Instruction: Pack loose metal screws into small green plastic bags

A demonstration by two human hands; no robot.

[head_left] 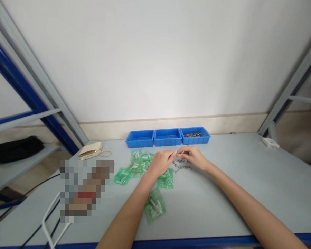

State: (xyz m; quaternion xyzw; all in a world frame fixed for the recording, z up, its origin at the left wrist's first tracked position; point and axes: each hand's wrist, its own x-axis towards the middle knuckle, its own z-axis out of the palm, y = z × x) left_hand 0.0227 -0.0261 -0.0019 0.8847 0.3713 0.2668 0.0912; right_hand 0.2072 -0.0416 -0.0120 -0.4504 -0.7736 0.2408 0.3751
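My left hand (161, 162) and my right hand (194, 156) meet over the table, fingertips almost touching. The right fingers pinch a thin metal screw (177, 154). My left fingers are closed against its other end; what they hold is too small to make out. Below the right hand lie several loose screws (183, 167). Green plastic bags (136, 168) with white pieces and screws inside are spread around and under my left hand. One more green bag (155, 206) lies nearer the front edge, beside my left forearm.
Three blue trays stand in a row at the back: left (140, 142), middle (168, 141) and right (196, 140), the right one holding screws. A cream device with a strap (90, 149) sits at left. Cables run along the left side. A white block (270, 143) lies far right.
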